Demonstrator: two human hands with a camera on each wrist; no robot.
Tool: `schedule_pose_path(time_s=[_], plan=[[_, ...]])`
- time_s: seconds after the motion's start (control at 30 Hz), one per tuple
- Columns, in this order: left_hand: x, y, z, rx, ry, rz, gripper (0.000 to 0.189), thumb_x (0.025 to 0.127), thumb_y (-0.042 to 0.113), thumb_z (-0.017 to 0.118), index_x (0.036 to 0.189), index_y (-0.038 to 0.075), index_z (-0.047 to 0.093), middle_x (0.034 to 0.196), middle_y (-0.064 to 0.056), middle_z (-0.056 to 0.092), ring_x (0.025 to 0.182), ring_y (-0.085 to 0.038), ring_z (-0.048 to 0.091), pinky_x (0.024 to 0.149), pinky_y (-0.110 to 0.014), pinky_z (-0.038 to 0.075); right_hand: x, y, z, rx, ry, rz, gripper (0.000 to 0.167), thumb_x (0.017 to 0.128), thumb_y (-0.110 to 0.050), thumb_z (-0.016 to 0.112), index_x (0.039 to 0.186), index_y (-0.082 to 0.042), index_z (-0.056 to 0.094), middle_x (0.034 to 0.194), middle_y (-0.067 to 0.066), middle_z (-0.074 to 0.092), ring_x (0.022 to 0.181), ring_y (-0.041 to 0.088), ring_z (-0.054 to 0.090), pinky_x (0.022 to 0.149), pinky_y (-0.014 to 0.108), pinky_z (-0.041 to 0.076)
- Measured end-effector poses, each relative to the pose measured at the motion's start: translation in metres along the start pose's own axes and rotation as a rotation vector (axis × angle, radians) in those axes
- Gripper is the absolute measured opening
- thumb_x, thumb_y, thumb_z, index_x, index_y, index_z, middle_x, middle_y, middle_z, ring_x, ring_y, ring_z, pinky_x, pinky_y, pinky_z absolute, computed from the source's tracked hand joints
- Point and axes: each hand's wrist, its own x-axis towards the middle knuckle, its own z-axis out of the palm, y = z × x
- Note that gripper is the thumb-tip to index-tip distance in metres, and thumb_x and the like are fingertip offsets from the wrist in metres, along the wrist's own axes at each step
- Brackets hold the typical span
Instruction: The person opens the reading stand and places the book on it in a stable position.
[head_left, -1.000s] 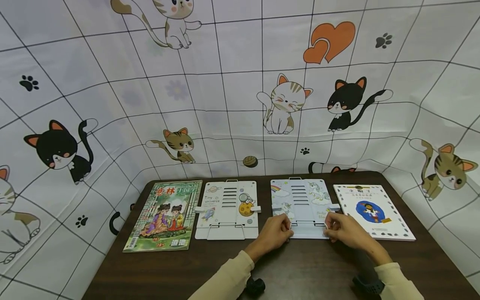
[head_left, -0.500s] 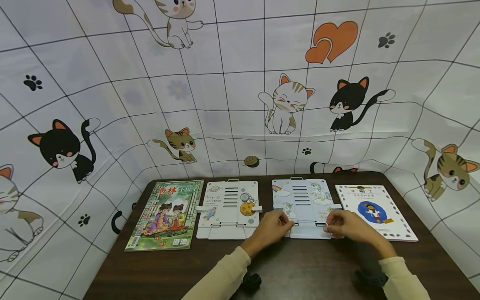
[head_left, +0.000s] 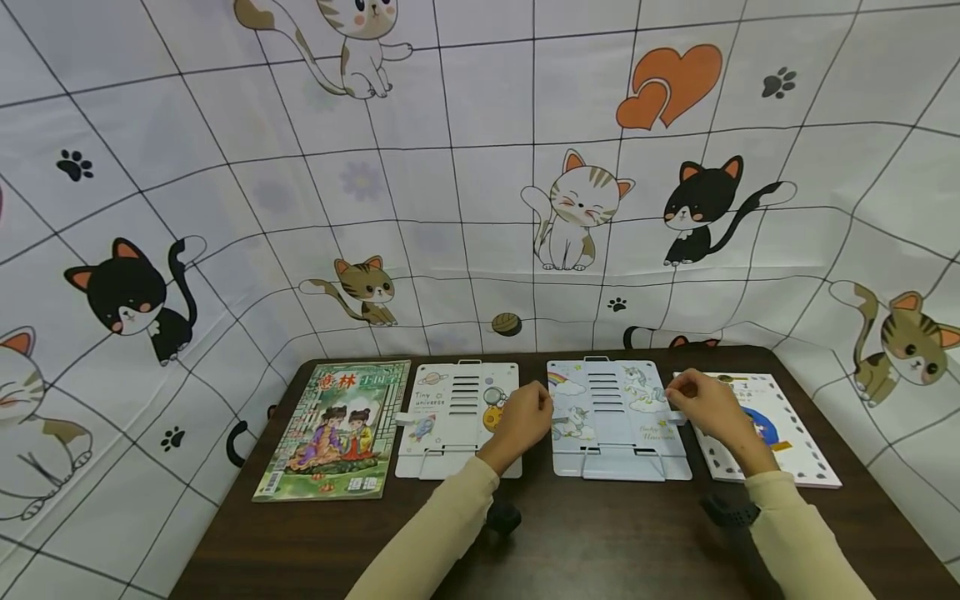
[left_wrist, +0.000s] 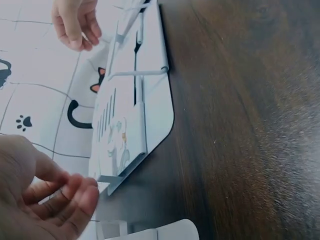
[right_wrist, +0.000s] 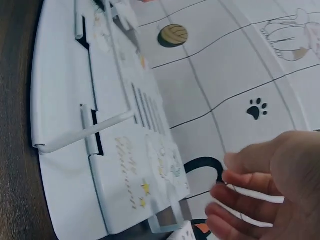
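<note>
A white book stand (head_left: 621,462) with rainbow and unicorn pictures lies on the table, its wire page holder (head_left: 624,479) out over the front ledge. My left hand (head_left: 522,423) is at the stand's left side, above the neighbouring stand's edge. In the left wrist view its loosely bent fingers (left_wrist: 82,197) are right by the end of a side tab (left_wrist: 111,178), gripping nothing. Off the stand's right side, my right hand (head_left: 712,408) hovers over a white book's corner. The right wrist view shows its fingers bent and apart from the clear side tab (right_wrist: 167,220).
Left of the unicorn stand lies a similar "Tiny universe" stand (head_left: 431,408), with a green illustrated magazine (head_left: 337,433) beyond it. The white book (head_left: 798,437) with a blue circle lies at the right. A cat-print cloth (head_left: 480,192) rises behind the dark table (head_left: 600,542).
Both hands have left the stand's front wire, moved up and spread apart to its two sides. The wire holder now shows in full over the ledge. The other items stay put.
</note>
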Motion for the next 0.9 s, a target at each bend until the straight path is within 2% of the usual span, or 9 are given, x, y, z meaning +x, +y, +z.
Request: schedule_pose_path(time_s=[0.1,0.2,0.23,0.37,0.43,0.6,0.7,0.8,0.9], plan=[[0.001,0.001,0.003,0.014,-0.029,-0.036,0.016,0.106,0.007,0.057,0.094,0.003,0.066,0.081,-0.006,0.064,0.061,-0.009,0.049,0.056,-0.022,0.04,0.004,0.004,0.007,-0.025,-0.016,0.049,0.031,0.105,-0.02,0.065,0.12,0.007,0.065,0.116,0.03,0.072,0.103,0.045,0.07,0.077,0.049,0.058],[0.002,0.002,0.007,-0.001,-0.068,-0.061,0.019,0.105,0.006,0.057,0.087,0.004,0.06,0.073,-0.004,0.057,0.057,-0.01,0.047,0.054,-0.024,0.039,0.006,0.005,0.012,-0.05,-0.067,0.089,0.041,0.106,-0.023,0.062,0.127,0.012,0.059,0.122,0.034,0.068,0.111,0.051,0.067,0.086,0.058,0.057],[0.003,-0.002,0.012,0.007,-0.059,-0.047,0.022,0.105,0.007,0.056,0.084,0.006,0.058,0.071,-0.002,0.054,0.055,-0.01,0.045,0.052,-0.024,0.038,0.005,0.005,0.014,-0.054,-0.083,0.099,0.044,0.106,-0.023,0.061,0.129,0.014,0.057,0.123,0.035,0.068,0.112,0.051,0.067,0.088,0.06,0.056],[0.008,-0.005,0.018,-0.033,-0.06,-0.073,0.032,0.103,0.006,0.057,0.073,0.011,0.048,0.061,0.001,0.045,0.049,-0.011,0.04,0.047,-0.027,0.035,0.004,0.007,0.019,-0.047,-0.109,0.126,0.046,0.106,-0.021,0.06,0.133,0.017,0.054,0.125,0.037,0.067,0.11,0.051,0.068,0.088,0.059,0.057],[0.016,-0.016,0.029,-0.006,-0.037,-0.071,0.036,0.103,0.007,0.056,0.07,0.013,0.044,0.058,0.002,0.04,0.046,-0.012,0.037,0.045,-0.027,0.032,0.005,0.009,0.022,-0.048,-0.103,0.13,0.045,0.107,-0.019,0.059,0.133,0.017,0.054,0.125,0.037,0.068,0.11,0.051,0.068,0.089,0.059,0.057],[0.039,-0.045,0.057,0.033,-0.039,-0.145,0.042,0.105,0.016,0.057,0.067,0.016,0.041,0.057,0.003,0.037,0.044,-0.012,0.035,0.043,-0.027,0.031,0.007,0.013,0.028,-0.055,-0.095,0.118,0.046,0.106,-0.017,0.058,0.134,0.019,0.056,0.125,0.037,0.068,0.115,0.053,0.066,0.094,0.061,0.056],[0.046,-0.054,0.065,-0.005,-0.051,-0.189,0.044,0.105,0.019,0.058,0.064,0.017,0.04,0.056,0.004,0.037,0.045,-0.012,0.035,0.042,-0.027,0.03,0.007,0.011,0.028,-0.053,-0.084,0.114,0.044,0.106,-0.015,0.057,0.133,0.02,0.057,0.124,0.038,0.067,0.113,0.052,0.066,0.093,0.061,0.056],[0.049,-0.057,0.068,-0.017,-0.044,-0.195,0.045,0.104,0.018,0.059,0.063,0.017,0.04,0.056,0.004,0.036,0.046,-0.013,0.036,0.044,-0.027,0.03,0.006,0.01,0.027,-0.045,-0.073,0.115,0.043,0.107,-0.014,0.056,0.132,0.02,0.059,0.123,0.037,0.067,0.104,0.048,0.068,0.086,0.057,0.056],[0.049,-0.057,0.067,-0.031,-0.041,-0.201,0.045,0.104,0.017,0.058,0.062,0.017,0.041,0.056,0.004,0.036,0.048,-0.013,0.037,0.045,-0.027,0.03,0.006,0.009,0.026,-0.034,-0.065,0.122,0.041,0.108,-0.014,0.053,0.132,0.019,0.059,0.124,0.038,0.066,0.103,0.047,0.068,0.084,0.056,0.056]])
